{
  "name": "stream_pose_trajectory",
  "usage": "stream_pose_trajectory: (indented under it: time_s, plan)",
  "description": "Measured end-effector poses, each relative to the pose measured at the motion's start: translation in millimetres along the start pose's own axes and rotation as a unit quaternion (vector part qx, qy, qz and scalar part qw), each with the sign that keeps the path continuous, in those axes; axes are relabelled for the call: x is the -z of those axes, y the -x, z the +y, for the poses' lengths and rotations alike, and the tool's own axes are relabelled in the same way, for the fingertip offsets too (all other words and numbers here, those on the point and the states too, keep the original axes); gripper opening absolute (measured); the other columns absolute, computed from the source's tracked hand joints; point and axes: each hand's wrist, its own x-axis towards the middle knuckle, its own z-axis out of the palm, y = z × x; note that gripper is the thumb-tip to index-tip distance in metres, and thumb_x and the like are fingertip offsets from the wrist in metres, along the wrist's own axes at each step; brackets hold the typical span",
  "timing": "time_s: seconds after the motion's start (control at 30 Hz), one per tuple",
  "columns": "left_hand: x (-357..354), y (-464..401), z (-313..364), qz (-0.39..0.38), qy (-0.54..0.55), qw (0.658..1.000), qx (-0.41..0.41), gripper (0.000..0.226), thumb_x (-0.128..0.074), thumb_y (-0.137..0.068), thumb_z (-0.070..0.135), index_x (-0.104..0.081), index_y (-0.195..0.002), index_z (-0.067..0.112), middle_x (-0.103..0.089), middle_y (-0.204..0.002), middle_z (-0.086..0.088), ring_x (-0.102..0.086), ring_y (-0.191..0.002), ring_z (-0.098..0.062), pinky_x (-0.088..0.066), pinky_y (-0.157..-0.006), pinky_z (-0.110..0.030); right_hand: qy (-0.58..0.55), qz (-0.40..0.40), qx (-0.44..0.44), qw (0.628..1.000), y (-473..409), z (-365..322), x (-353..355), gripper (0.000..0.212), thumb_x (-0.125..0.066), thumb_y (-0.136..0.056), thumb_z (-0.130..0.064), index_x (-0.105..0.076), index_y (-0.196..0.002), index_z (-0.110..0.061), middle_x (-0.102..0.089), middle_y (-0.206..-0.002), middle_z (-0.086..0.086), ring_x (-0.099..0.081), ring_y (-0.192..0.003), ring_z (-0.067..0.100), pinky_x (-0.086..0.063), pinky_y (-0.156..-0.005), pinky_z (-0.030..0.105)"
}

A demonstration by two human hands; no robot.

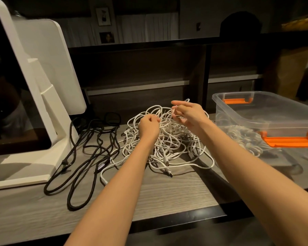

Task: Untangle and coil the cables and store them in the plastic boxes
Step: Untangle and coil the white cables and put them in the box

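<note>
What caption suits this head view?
Both hands, left hand and right hand, pick at a white cable tangle beside a clear plastic box.

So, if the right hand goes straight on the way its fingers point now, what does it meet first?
The right hand points left and away, over the tangle of white cables. It would probably meet the raised white loops near the left hand first, though depth is unclear from one view.

bare wood [167,196] lies free before the white tangle [169,139], hemmed by black cables [89,150] left, plastic box [274,118] right
</note>
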Motion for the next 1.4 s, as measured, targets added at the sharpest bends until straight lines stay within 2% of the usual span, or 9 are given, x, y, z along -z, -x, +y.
stream_pose_trajectory:
  time_s: [0.17, 0.3, 0.43, 0.57, 0.67, 0.8, 0.9, 1.2, 1.4]
  plan:
    - [3, -6, -3, 0.027, -0.009, 0.999, -0.022, 0.034, -0.042, -0.100, 0.014, -0.061, -0.072, 0.019, -0.062, -0.086, -0.001, -0.048, -0.061, -0.013, -0.039, -0.064, -0.029, 0.206, 0.060, 0.109, 0.971, -8, 17, -5, 0.029, -0.050, -0.092, 0.007, -0.064, -0.116, -0.003, -0.066, -0.100, 0.012, -0.065, -0.083, 0.015, -0.058, -0.066, 0.023]
    - [12, -2, -6, 0.048, -0.184, 0.975, -0.118, 0.030, -0.045, -0.101, 0.018, -0.065, -0.078, 0.015, -0.056, -0.065, 0.004, -0.050, -0.059, -0.010, -0.036, -0.055, -0.027, 0.446, 0.131, 0.241, 0.852, -7, 23, -4, 0.019, -0.062, -0.091, -0.009, -0.070, -0.108, -0.010, -0.071, -0.097, 0.007, -0.066, -0.088, 0.018, -0.055, -0.081, 0.035]
    - [12, 7, -10, 0.080, -0.320, 0.918, -0.219, 0.010, -0.055, -0.098, 0.019, -0.062, -0.103, 0.014, -0.056, -0.104, -0.004, -0.058, -0.088, -0.020, -0.042, -0.068, -0.031, 0.460, 0.165, 0.263, 0.832, -6, 27, -3, 0.017, -0.065, -0.090, -0.023, -0.072, -0.099, -0.011, -0.072, -0.088, 0.006, -0.066, -0.083, 0.018, -0.054, -0.077, 0.037]
    - [12, 6, -9, 0.093, -0.358, 0.860, -0.352, 0.023, -0.066, -0.086, 0.006, -0.055, -0.105, 0.013, -0.051, -0.106, -0.005, -0.049, -0.094, -0.019, -0.039, -0.078, -0.029, 0.440, 0.202, 0.265, 0.834, -10, 38, 3, 0.017, -0.067, -0.088, -0.024, -0.072, -0.092, -0.008, -0.067, -0.092, 0.006, -0.059, -0.093, 0.021, -0.050, -0.078, 0.035]
    - [14, 3, -11, -0.036, -0.342, 0.837, -0.425, 0.026, -0.061, -0.079, -0.010, -0.061, -0.093, 0.012, -0.054, -0.093, 0.001, -0.050, -0.086, -0.017, -0.045, -0.074, -0.033, 0.397, 0.218, 0.246, 0.857, -10, 40, 9, 0.014, -0.068, -0.087, -0.022, -0.067, -0.082, -0.009, -0.057, -0.091, 0.000, -0.055, -0.091, 0.017, -0.040, -0.073, 0.026]
    - [15, 8, -11, -0.183, -0.252, 0.893, -0.326, 0.013, -0.054, -0.095, 0.014, -0.066, -0.097, 0.011, -0.060, -0.077, 0.003, -0.054, -0.067, -0.013, -0.046, -0.065, -0.031, 0.317, 0.132, 0.196, 0.919, -8, 38, 18, 0.016, -0.067, -0.088, -0.023, -0.062, -0.079, -0.012, -0.059, -0.072, -0.005, -0.057, -0.069, 0.011, -0.047, -0.069, 0.031]
    - [15, 8, -8, -0.247, -0.122, 0.940, -0.204, 0.034, -0.049, -0.099, 0.034, -0.060, -0.079, 0.009, -0.056, -0.068, -0.002, -0.053, -0.060, -0.017, -0.049, -0.067, -0.042, 0.306, 0.098, 0.190, 0.928, -5, 39, 21, 0.015, -0.066, -0.089, -0.024, -0.063, -0.080, -0.012, -0.061, -0.072, -0.002, -0.058, -0.070, 0.015, -0.048, -0.072, 0.036]
    - [19, 11, -4, -0.288, -0.097, 0.931, -0.203, 0.017, -0.070, -0.086, 0.017, -0.056, -0.094, 0.016, -0.059, -0.105, -0.016, -0.054, -0.079, -0.018, -0.051, -0.071, -0.026, 0.269, 0.082, 0.172, 0.944, -3, 38, 24, 0.012, -0.063, -0.090, -0.019, -0.064, -0.084, -0.009, -0.063, -0.073, -0.001, -0.057, -0.065, 0.007, -0.046, -0.064, 0.023]
    - [25, 12, -1, -0.303, -0.186, 0.916, -0.184, 0.029, -0.065, -0.089, 0.038, -0.071, -0.083, 0.010, -0.064, -0.099, -0.007, -0.057, -0.089, -0.022, -0.043, -0.076, -0.020, 0.195, 0.127, 0.133, 0.963, -3, 38, 26, 0.015, -0.063, -0.091, -0.021, -0.063, -0.079, -0.013, -0.060, -0.069, 0.000, -0.051, -0.056, 0.008, -0.039, -0.048, 0.020]
